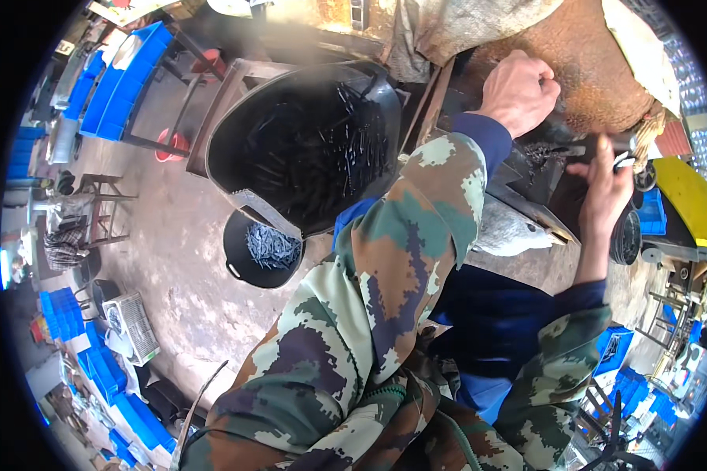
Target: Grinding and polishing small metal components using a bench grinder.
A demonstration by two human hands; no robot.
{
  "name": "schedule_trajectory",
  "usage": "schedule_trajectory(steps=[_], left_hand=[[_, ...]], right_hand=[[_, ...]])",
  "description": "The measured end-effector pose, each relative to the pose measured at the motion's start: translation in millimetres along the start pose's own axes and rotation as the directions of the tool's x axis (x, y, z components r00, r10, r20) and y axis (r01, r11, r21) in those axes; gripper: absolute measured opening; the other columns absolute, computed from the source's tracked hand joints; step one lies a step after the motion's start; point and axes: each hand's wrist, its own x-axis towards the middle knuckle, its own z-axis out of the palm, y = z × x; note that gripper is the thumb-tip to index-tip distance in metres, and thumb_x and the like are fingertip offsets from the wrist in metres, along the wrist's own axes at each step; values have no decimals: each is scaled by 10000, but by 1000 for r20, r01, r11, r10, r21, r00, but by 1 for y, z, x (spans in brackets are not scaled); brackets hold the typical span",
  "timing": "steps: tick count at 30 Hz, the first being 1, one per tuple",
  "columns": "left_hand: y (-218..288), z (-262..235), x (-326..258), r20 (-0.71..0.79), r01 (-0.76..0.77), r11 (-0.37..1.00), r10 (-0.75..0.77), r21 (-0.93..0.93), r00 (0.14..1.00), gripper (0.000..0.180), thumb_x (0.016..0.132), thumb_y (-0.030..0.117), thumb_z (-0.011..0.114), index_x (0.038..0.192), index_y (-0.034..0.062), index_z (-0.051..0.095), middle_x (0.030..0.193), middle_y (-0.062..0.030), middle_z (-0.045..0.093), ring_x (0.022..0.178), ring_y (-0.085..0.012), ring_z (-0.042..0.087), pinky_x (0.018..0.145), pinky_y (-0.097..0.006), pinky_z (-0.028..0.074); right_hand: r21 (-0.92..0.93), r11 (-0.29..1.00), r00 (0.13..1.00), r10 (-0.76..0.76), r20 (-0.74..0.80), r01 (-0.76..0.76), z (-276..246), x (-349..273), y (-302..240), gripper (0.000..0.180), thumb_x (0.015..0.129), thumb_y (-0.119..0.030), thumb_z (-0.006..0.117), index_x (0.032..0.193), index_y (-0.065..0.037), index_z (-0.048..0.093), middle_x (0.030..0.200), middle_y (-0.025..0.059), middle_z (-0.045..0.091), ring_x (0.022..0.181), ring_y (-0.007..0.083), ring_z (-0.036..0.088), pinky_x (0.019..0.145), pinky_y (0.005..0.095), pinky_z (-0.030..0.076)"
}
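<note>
My left hand [520, 93] is closed in a fist, knuckles up, beside a large brown, rough-surfaced sheet [577, 59]. Whatever its fingers may grip is hidden. To the right and nearer me, my right hand [606, 188] has its index finger stretched forward and its other fingers curled near a small whitish piece [624, 161]. What it grips cannot be made out. Just beyond its fingertips lies a dark bar-like object [597, 146]. Small dark metal pieces [539, 155] lie heaped on the dark work surface between my hands.
Left of my left arm stands a large black tub [236, 149] with dark slender pieces inside. Below it, a smaller black bucket [247, 271] holds grey-blue slender pieces. A white sack [507, 228] lies before me. Blue bins [126, 82] and a stool [106, 208] stand left.
</note>
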Motion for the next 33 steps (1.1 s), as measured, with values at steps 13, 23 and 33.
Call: schedule_trajectory(steps=[13,23,33], left_hand=[[6,-1,-2,8,63,995,-63,-76,998,181,802,205,679,852,49,757,946,-173,660,918,-361,652,834,-444,522],[5,9,-6,34,39,996,-36,-79,999,182,784,202,661,815,46,749,963,-208,640,926,-390,639,832,-478,507],[9,-19,-3,152,62,998,-63,10,986,218,807,234,648,877,67,770,886,-168,727,851,-348,701,823,-404,557]], right_hand=[[-10,998,996,64,-67,-65,32,117,24,234,964,-223,692,1050,-6,666,546,-73,422,433,43,384,456,252,486],[-76,996,994,39,-100,-47,23,140,47,310,914,-279,750,1061,-12,694,605,-38,467,470,69,441,486,268,541],[-129,991,997,31,-77,-40,32,139,55,344,915,-353,742,1060,-42,714,615,-27,481,501,107,573,501,272,548]])
